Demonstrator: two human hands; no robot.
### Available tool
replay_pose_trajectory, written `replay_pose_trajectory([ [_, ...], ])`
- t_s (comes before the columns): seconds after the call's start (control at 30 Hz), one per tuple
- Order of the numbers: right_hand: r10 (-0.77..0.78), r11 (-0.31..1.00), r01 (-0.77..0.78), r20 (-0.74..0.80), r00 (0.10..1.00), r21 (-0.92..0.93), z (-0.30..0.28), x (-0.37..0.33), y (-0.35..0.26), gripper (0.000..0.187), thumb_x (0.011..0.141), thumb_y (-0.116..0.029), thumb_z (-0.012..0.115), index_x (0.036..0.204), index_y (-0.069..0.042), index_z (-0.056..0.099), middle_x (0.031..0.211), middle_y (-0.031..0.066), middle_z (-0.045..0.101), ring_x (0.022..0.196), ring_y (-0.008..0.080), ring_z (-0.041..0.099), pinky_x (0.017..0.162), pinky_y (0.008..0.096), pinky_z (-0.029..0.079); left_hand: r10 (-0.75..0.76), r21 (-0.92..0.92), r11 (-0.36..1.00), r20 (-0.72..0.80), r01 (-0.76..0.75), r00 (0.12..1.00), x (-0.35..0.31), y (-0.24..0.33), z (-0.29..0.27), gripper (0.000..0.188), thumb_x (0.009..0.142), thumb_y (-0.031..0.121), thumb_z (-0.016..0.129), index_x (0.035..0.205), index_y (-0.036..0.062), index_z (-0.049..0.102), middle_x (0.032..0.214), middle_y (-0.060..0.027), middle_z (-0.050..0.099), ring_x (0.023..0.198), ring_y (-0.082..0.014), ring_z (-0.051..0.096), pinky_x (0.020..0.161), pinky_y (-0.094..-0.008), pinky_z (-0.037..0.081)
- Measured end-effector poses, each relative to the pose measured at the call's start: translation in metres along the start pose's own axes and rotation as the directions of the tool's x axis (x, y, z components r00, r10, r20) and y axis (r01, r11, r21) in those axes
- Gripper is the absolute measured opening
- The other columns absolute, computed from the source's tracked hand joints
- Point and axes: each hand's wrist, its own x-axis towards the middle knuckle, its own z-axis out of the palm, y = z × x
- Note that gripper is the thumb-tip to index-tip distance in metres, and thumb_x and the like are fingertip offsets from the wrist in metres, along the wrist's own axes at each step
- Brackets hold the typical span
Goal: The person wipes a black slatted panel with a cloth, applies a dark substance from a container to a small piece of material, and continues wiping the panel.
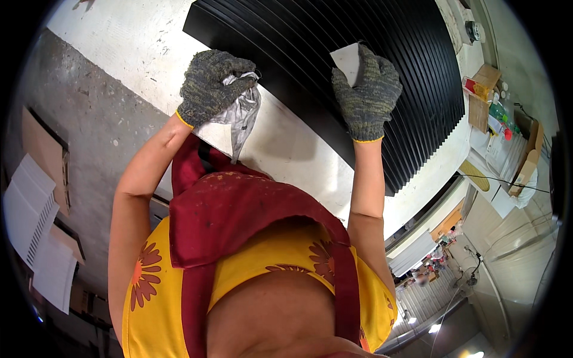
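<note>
A dark grey knitted glove with a yellow cuff covers each hand. My left hand (210, 83) is closed round a crumpled silver-grey rag (242, 116), whose end hangs down over the near table edge. My right hand (369, 98) pinches a small flat white piece (348, 62), maybe card or sandpaper; its exact kind I cannot make out. That hand is over a large black panel (418, 113) with many parallel ribs, lying on the white table (298, 143). The left hand is just beside the panel's plain near edge.
At the right stands an open cardboard box (528, 158) near several bottles (496, 110) and small items. To the left, brown boards (48, 155) and white slotted panels (33, 209) are by the grey floor (89, 101). A thin cable (507, 181) runs at the right.
</note>
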Motion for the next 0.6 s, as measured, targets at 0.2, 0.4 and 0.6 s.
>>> replay_pose_trajectory([
  [0.2,0.017,0.999,-0.018,0.034,0.999,0.026,-0.002,0.000,0.002,0.061,0.071,-0.038,0.077,0.123,-0.012,0.061,0.108,0.0130,0.062,0.101,0.0327,0.058,0.090,0.0490,0.044,0.034,0.034,0.999,-0.031,-0.033,0.999,-0.002,-0.001,0.001,0.021,0.072,0.024,0.081,0.091,0.0153,0.075,0.082,-0.0046,0.071,0.078,-0.0257,0.066,0.073,-0.0371,0.050],
  [0.4,-0.032,0.999,0.031,-0.018,0.999,-0.007,-0.004,0.010,-0.006,0.060,0.069,-0.034,0.081,0.122,-0.012,0.063,0.104,0.0152,0.063,0.099,0.0333,0.060,0.089,0.0479,0.047,0.020,0.018,1.000,-0.002,-0.020,1.000,0.002,0.002,-0.001,0.020,0.072,0.023,0.081,0.090,0.0145,0.075,0.082,-0.0052,0.071,0.075,-0.0262,0.066,0.072,-0.0371,0.050],
  [0.6,-0.011,0.999,0.010,0.010,1.000,0.041,-0.001,0.004,0.003,0.062,0.071,-0.038,0.077,0.124,-0.011,0.062,0.107,0.0133,0.061,0.102,0.0322,0.057,0.089,0.0487,0.043,-0.004,-0.023,1.000,0.021,0.004,1.000,0.000,-0.001,0.000,0.020,0.073,0.025,0.080,0.089,0.0140,0.075,0.083,-0.0057,0.071,0.077,-0.0261,0.066,0.072,-0.0371,0.050],
])
